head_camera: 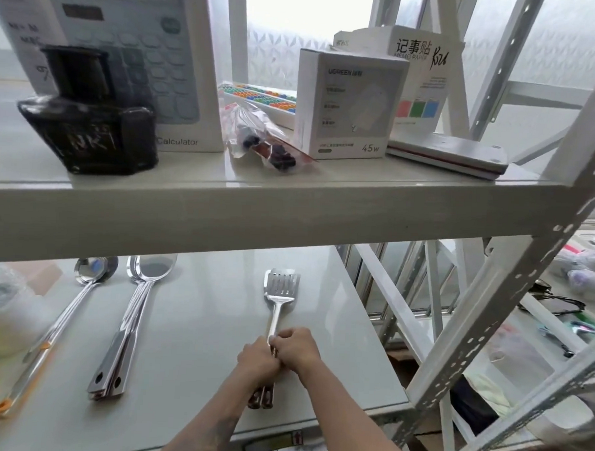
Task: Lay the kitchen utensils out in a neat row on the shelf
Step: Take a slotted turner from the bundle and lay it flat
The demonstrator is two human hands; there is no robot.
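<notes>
On the lower shelf (199, 323) lie steel utensils with their heads pointing away from me. A ladle (82, 284) with an orange-tipped handle is at the left. Beside it lie stacked serving spoons (131, 320). To the right lie slotted spatulas (279, 292), apparently two stacked, their handle ends showing below my hands. My left hand (258, 360) and my right hand (295, 349) are both closed around the spatula handles, touching each other.
The upper shelf (256, 206) overhangs the utensil heads and holds a black ink bottle (89, 114), a calculator box (133, 47), a plastic bag (262, 138), a charger box (349, 105) and notebooks (449, 153). Slanted white rack posts (525, 286) stand at the right.
</notes>
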